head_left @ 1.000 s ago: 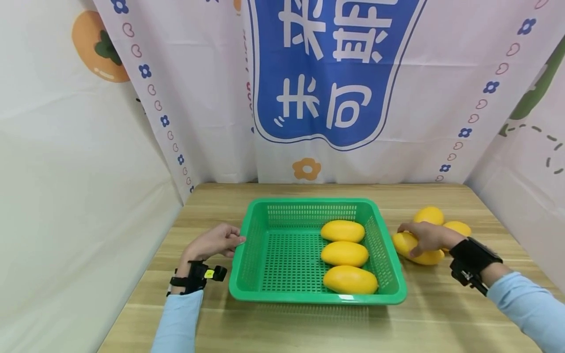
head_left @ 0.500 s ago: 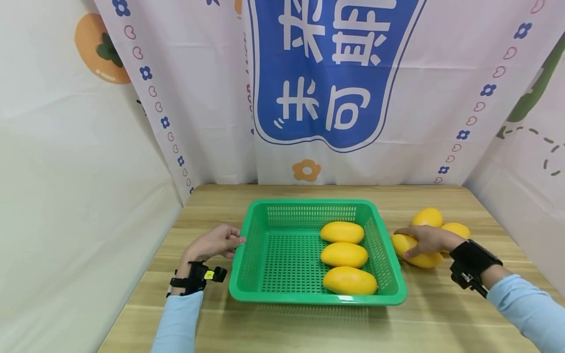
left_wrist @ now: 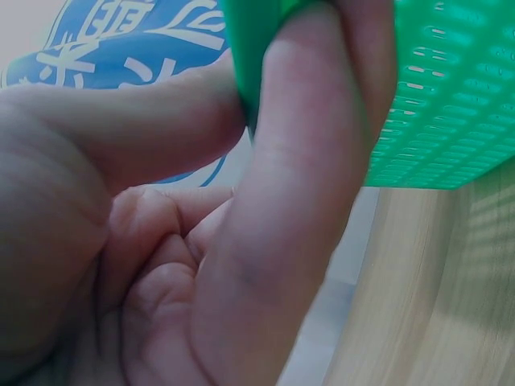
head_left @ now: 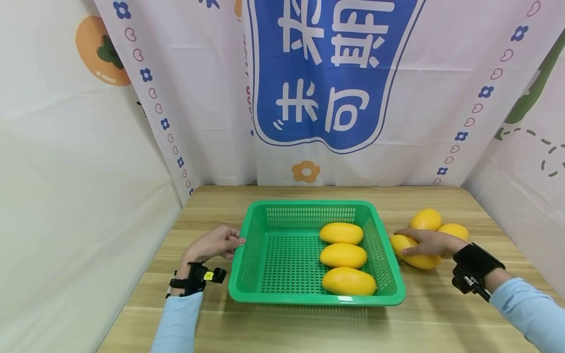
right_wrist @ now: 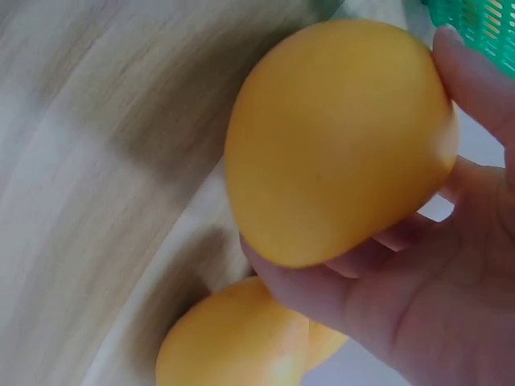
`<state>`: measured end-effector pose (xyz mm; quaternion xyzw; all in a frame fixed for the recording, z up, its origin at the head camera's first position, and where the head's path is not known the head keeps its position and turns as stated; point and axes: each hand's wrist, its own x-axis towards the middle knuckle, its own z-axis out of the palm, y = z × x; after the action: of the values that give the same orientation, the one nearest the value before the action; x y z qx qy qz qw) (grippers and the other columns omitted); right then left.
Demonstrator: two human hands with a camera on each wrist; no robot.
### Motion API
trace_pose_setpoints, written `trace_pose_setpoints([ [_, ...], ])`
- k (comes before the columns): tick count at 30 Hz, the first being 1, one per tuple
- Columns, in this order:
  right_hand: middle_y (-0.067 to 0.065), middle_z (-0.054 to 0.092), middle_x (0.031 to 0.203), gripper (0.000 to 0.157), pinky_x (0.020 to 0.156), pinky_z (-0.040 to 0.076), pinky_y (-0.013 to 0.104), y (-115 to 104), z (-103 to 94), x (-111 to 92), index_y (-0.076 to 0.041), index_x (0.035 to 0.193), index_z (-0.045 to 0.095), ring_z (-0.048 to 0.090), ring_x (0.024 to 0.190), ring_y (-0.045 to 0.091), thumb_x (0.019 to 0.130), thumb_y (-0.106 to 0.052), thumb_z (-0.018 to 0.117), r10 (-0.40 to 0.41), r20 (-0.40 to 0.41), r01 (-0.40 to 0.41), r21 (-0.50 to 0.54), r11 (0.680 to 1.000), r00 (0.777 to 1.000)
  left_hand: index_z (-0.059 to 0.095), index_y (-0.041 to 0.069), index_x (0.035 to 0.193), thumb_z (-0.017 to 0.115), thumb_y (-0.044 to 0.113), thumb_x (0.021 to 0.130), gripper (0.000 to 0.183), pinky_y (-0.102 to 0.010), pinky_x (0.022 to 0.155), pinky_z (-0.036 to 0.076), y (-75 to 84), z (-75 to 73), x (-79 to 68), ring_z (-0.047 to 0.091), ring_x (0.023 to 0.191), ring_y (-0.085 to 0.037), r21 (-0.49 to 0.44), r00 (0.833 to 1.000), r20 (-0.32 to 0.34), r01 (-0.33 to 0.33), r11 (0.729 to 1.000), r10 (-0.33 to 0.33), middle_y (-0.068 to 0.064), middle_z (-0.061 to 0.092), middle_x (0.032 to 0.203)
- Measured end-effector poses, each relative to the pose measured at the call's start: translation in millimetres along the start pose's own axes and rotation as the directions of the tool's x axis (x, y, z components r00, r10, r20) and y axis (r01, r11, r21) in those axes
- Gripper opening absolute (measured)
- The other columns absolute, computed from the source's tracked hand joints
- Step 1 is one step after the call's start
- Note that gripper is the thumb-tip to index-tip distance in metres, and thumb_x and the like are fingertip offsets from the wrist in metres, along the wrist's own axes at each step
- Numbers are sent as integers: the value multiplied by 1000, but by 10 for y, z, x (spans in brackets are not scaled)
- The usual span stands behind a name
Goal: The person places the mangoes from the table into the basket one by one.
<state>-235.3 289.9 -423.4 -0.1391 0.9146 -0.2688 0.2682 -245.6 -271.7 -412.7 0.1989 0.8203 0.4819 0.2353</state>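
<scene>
My left hand pinches the left rim of a green plastic basket between thumb and forefinger. The left wrist view shows that grip on the basket wall up close. Inside the basket, on its right side, three yellow mangoes lie in a column: a far one, a middle one and a near one. To the right of the basket, my right hand grips another mango. In the right wrist view, thumb and fingers curve around this mango.
Two more mangoes, one farther back and one to the right, lie beside the right hand. All stands on a wood-grain table. A printed white cloth hangs behind, with pale cloth walls on both sides.
The right hand's fingers and thumb have shifted slightly on the mango, which stays by the basket's right side. The left hand keeps its place on the rim.
</scene>
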Motion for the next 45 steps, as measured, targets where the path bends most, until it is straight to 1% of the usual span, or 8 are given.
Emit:
trace_pose_setpoints([
  [5,37,37,140,74,97,31,71,8,16,-1,5,142,35,38,120,48,88,-33,68,-14,-43,14,-1,1000,999,62,-9,105,53,15,99,26,-24,56,54,-3,-2,2,51,56,-11,3,1000,-3,-1,1000,1,-2,58,68],
  [9,29,52,126,72,92,40,62,16,20,-3,9,132,44,48,107,38,81,-32,75,-19,-99,17,-23,1000,995,62,-9,104,53,15,99,26,-25,57,54,0,-3,4,50,56,-11,8,1000,-4,2,1000,-2,-2,56,68],
  [12,25,56,119,71,88,44,55,-1,10,-18,11,127,48,50,101,32,79,-33,77,-21,-129,17,-36,999,991,62,-9,105,53,15,99,26,-27,59,56,0,-3,5,53,57,-11,13,1000,-5,3,1000,-3,-2,58,69],
  [19,22,60,116,73,81,46,46,-88,-74,-83,9,129,50,52,96,29,80,-40,74,-22,-185,4,-97,995,983,62,-9,103,53,15,99,26,-24,55,52,-5,-6,8,48,54,-11,12,1000,-4,1,1000,-1,-1,52,66],
  [21,22,60,116,74,81,47,45,-111,-90,-98,9,130,49,52,96,28,81,-41,73,-18,-185,2,-88,996,983,62,-9,103,53,16,99,26,-24,56,53,-7,-7,7,49,55,-11,16,1000,-7,0,1000,0,-1,52,66],
  [29,31,55,123,81,86,47,53,-171,-89,-168,14,133,43,52,103,34,82,-42,72,-16,-199,4,-57,998,980,62,-8,101,53,15,99,25,-26,56,54,-9,3,9,49,54,-11,19,1000,-8,0,1000,0,-1,50,65],
  [39,28,56,122,83,83,48,47,-307,-139,-257,13,134,43,52,99,31,83,-48,69,-12,-223,3,-42,999,975,63,-7,102,54,16,99,25,-37,64,58,-19,3,9,54,58,-12,34,1000,-14,-3,999,3,-1,56,68],
  [45,21,58,117,82,79,46,38,-360,-154,-297,11,136,42,51,95,26,84,-48,68,-6,-229,2,-19,1000,973,61,-7,97,53,16,99,24,-26,57,54,-7,10,18,49,54,-11,30,1000,-12,-5,1000,6,0,47,64],
])
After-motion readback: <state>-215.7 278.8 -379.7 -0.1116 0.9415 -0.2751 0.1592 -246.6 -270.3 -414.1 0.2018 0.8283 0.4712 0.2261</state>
